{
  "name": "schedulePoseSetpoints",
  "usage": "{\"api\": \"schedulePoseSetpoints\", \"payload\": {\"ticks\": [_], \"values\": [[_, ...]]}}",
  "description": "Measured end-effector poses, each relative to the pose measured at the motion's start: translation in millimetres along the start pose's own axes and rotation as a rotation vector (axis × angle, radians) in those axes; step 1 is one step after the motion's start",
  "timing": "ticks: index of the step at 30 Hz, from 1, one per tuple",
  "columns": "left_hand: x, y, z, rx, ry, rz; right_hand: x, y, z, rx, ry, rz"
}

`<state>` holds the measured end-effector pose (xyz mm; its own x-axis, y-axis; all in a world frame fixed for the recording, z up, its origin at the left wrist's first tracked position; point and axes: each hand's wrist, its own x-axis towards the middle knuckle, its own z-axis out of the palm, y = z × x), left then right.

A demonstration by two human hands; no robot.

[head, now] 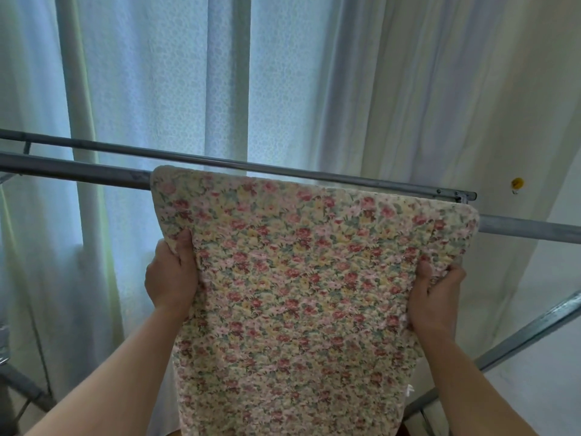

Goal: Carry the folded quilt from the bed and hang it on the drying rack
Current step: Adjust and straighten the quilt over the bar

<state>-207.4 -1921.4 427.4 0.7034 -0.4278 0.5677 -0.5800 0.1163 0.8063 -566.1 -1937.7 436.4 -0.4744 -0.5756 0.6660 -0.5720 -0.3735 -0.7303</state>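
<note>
The folded quilt (301, 284), cream with small red, pink and yellow flowers, fills the middle of the view. Its top edge lies over the near grey bar of the drying rack (78, 171) and hides part of that bar. My left hand (171, 278) grips the quilt's left edge, thumb on the front. On the right edge, my right hand (435, 294) pinches the fabric. The quilt's lower part hangs down between my forearms. A second, thinner rack bar (283, 168) runs just behind the top edge.
Pale curtains (195, 89) hang close behind the rack. A cream wall (550, 146) with a small yellow hook (517, 184) is at the right. A slanted metal rack leg (528, 335) crosses the lower right, and another rack part (28, 391) sits low at the left.
</note>
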Motion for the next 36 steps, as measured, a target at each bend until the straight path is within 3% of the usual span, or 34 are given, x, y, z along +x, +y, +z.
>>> {"api": "schedulePoseSetpoints", "payload": {"ticks": [10, 13, 16, 19, 27, 36], "values": [[-21.9, -12.7, -13.5, 0.139, -0.136, -0.038, -17.5, 26.0, -4.4, -0.086, -0.111, 0.055], [-7.8, 1.6, -18.5, 0.067, -0.139, -0.074, -1.3, 11.0, -8.2, 0.103, -0.071, 0.106], [19.4, 36.1, -26.3, -0.158, -0.065, -0.062, 27.0, -20.9, -10.9, 0.373, 0.064, 0.166], [46.4, 65.0, -30.1, -0.283, 0.006, -0.097, 55.2, -41.7, -12.4, 0.469, 0.129, 0.287], [38.4, 63.8, -26.4, -0.118, 0.032, -0.034, 54.6, -32.2, -16.9, 0.173, 0.123, 0.114], [22.9, 46.3, -20.5, -0.101, 0.040, -0.002, 49.6, -11.8, -12.2, 0.121, 0.102, 0.027]]}}
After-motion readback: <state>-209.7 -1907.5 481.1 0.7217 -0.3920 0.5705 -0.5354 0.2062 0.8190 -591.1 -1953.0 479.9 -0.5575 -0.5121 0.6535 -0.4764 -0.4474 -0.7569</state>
